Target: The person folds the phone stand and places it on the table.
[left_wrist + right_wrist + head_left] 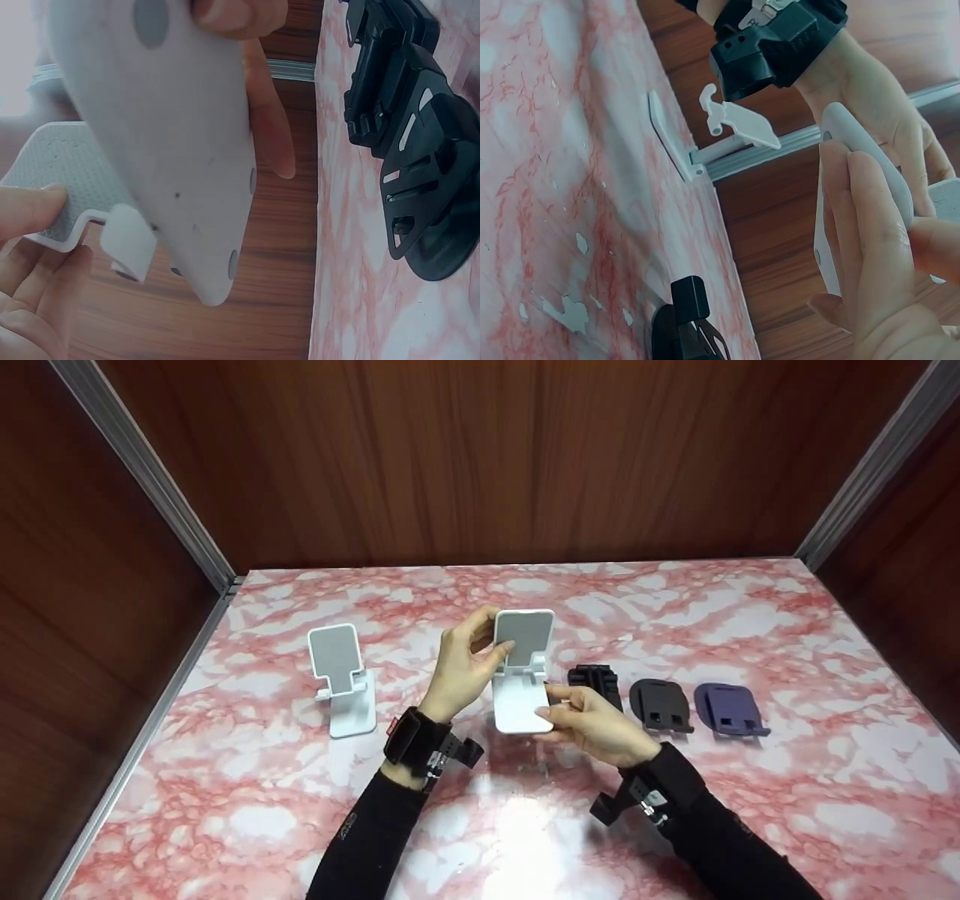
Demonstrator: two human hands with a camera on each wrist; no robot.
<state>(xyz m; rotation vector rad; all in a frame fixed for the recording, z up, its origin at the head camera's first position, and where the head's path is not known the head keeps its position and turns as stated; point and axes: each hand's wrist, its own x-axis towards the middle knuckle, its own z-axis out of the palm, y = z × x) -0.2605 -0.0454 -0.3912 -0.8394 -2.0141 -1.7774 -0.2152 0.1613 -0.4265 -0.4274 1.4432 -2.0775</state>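
A white phone stand (523, 701) with a grey pad on its upper plate is held up by both hands, off the table. My left hand (459, 671) pinches the upper plate (82, 161) by its left edge, thumb on the pad. The base is in the grip of my right hand (596, 724), its thumb on the top face and fingers underneath. Small round grey feet show on the base's underside (172, 120) in the left wrist view. The right wrist view has the right fingers (881, 240) lying along the base, hiding much of it.
Another white phone stand (352, 712) stands unfolded at the left. Right of the held one lie a black stand (592, 676), partly behind the right hand, a dark grey folded stand (660, 697) and a purple folded stand (729, 709). Wooden panels (510, 465) enclose the marbled table (285, 825).
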